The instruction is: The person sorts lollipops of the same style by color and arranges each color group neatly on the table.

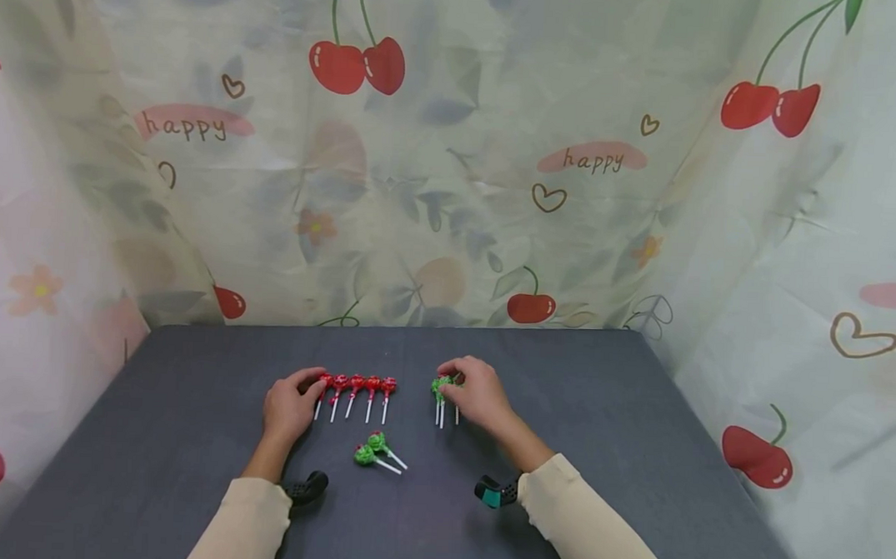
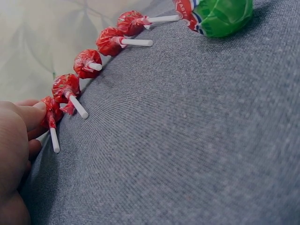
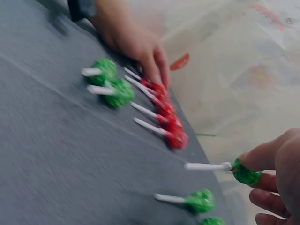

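Observation:
Several red-wrapped lollipops (image 1: 357, 382) lie in a row with their white sticks toward me. At the row's left end, my left hand (image 1: 290, 403) pinches the last red lollipop (image 2: 51, 110) by its wrapped head. To the right, my right hand (image 1: 479, 393) holds a green lollipop (image 3: 246, 173) between thumb and finger, its stick pointing out. Beside it are two more green lollipops (image 3: 200, 201), partly hidden by the hand in the head view. Nearer to me, a pair of green lollipops (image 1: 366, 454) lies aslant, close together.
A dark grey cloth covers the table (image 1: 186, 435). Behind and at both sides hangs a pale curtain (image 1: 435, 229) printed with cherries and hearts. Each wrist wears a black band (image 1: 306, 488) below a cream sleeve (image 1: 245, 525).

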`<state>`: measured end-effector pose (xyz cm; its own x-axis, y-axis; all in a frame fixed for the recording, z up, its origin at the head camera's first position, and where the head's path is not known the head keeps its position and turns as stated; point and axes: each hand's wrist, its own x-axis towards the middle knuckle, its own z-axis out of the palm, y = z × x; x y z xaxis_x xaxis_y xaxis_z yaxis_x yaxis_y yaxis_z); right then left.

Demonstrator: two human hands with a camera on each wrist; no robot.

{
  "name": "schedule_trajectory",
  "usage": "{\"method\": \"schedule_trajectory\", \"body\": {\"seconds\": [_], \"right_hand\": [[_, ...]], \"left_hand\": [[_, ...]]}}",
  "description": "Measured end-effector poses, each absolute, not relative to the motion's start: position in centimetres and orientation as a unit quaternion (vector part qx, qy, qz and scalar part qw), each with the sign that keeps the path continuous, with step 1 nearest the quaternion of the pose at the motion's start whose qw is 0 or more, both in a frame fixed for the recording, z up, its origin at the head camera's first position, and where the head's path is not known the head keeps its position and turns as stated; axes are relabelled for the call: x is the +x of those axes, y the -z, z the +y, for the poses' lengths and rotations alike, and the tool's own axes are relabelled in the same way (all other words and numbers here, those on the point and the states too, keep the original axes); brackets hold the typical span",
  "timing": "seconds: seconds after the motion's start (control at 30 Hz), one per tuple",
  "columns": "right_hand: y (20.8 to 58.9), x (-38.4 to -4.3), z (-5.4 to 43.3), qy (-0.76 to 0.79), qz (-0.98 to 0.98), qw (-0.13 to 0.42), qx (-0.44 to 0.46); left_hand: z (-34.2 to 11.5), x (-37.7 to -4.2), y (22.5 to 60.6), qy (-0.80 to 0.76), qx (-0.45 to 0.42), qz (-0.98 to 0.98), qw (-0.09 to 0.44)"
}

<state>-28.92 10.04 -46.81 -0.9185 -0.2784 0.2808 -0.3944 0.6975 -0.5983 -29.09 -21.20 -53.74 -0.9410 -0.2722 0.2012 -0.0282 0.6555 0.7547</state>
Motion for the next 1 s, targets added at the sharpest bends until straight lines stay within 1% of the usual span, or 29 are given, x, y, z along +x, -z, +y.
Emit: {"method": "schedule_trajectory", "body": {"seconds": [0.17,0.33,0.77,1.0], "right_hand": [[46.1,-29.7,11.6,-0.343,-0.918,0.085,0.182],[46.3,-30.5,13.0,-0.348,-0.917,0.088,0.177],[48.3,-31.7,15.4,-0.367,-0.914,0.093,0.145],[49.4,-32.1,16.4,-0.360,-0.921,0.087,0.123]], "left_hand": [[-21.1,-29.0,53.8,0.406,0.084,-0.897,0.150],[-21.2,-29.1,53.8,0.404,0.084,-0.899,0.150],[-21.1,-29.0,53.7,0.399,0.085,-0.900,0.152],[-21.0,-29.0,53.7,0.402,0.082,-0.899,0.156]]}}
